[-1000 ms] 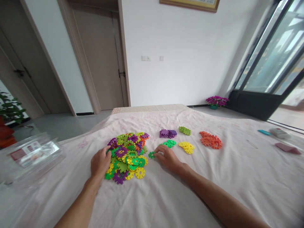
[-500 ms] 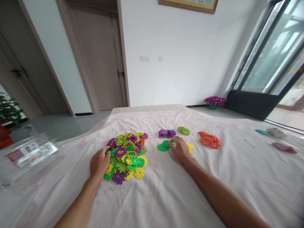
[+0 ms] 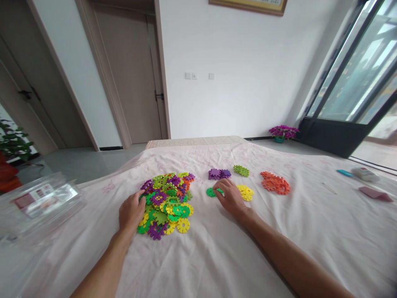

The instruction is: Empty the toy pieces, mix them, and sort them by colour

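My left hand [image 3: 132,210] rests against the left side of a mixed pile of plastic interlocking pieces [image 3: 169,205]. Its fingers are apart and touch the pile's edge. Notched discs and square pieces in purple, green, yellow and orange make up the pile. To the right, my right hand [image 3: 231,196] lies low over a small group of green notched discs [image 3: 211,192], thumb and fingers apart, covering part of them. Yellow discs [image 3: 246,193] lie just right of that hand. Behind are purple square pieces [image 3: 214,174] and light green pieces [image 3: 241,170].
Orange pieces [image 3: 275,183] form a group farther right. A clear plastic box [image 3: 43,203] stands at the left. At the right edge lie a pink cloth [image 3: 375,193], a wrapped packet [image 3: 365,174] and a blue item [image 3: 344,173]. A pale patterned sheet [image 3: 198,265] covers the table.
My right hand has shifted slightly left and toward me over the green discs, uncovering more of the yellow ones. My left hand stays at the pile.
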Demonstrator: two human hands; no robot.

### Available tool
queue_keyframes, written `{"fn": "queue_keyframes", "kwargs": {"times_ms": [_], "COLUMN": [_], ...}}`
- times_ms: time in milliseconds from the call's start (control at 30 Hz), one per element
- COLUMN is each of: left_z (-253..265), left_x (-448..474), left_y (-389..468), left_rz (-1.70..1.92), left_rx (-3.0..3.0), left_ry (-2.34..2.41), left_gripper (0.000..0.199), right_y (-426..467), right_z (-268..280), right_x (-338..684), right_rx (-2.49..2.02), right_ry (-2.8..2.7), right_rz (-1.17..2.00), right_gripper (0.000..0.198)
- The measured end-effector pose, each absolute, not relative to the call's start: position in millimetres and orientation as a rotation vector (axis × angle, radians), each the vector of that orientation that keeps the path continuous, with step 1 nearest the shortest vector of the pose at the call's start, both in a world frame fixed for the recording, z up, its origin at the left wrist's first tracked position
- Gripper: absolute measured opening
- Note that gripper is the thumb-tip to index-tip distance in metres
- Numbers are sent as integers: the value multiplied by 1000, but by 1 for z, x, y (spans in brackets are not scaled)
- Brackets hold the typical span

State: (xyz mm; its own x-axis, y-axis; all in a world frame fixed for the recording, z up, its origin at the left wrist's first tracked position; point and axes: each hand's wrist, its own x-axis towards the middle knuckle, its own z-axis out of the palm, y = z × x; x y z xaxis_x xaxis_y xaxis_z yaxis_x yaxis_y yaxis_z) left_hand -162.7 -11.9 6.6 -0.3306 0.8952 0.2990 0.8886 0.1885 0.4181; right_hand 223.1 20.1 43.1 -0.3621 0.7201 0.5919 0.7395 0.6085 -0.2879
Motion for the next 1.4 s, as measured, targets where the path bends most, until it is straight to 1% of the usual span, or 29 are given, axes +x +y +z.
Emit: {"fn": "queue_keyframes", "kwargs": {"times_ms": [133, 267, 567, 633, 800, 933, 1000, 1167, 1400], "left_z": [6, 7, 6, 6, 7, 8, 8, 10, 8], "left_x": [-163, -162, -162, -162, -162, -161, -160, -159, -161], "left_y": [-12, -11, -11, -10, -10, -11, -11, -12, -11], "left_rz": [838, 843, 833, 827, 822, 829, 834, 836, 817], "left_rx": [1809, 1811, 1817, 1821, 1819, 1822, 1829, 1819, 1827], "left_ry": [2425, 2414, 2418, 2423, 2420, 2421, 2420, 2419, 2424], "left_gripper": [43, 44, 45, 44, 45, 44, 43, 44, 44], "right_y": [3, -15, -22, -21, -21, -22, -23, -22, -20], "right_z": [49, 51, 46, 46, 48, 48, 48, 48, 47], "right_x": [199, 178, 160, 160, 160, 158, 156, 154, 155], "right_rx": [-914, -794, -766, -738, -699, -712, -718, -670, -630], "right_ry": [-2340, -2518, -2631, -2639, -2612, -2595, -2605, -2622, -2607], "right_rz": [110, 188, 160, 160, 185, 175, 163, 185, 147], "right_gripper": [19, 32, 46, 45, 34, 45, 47, 36, 29]}}
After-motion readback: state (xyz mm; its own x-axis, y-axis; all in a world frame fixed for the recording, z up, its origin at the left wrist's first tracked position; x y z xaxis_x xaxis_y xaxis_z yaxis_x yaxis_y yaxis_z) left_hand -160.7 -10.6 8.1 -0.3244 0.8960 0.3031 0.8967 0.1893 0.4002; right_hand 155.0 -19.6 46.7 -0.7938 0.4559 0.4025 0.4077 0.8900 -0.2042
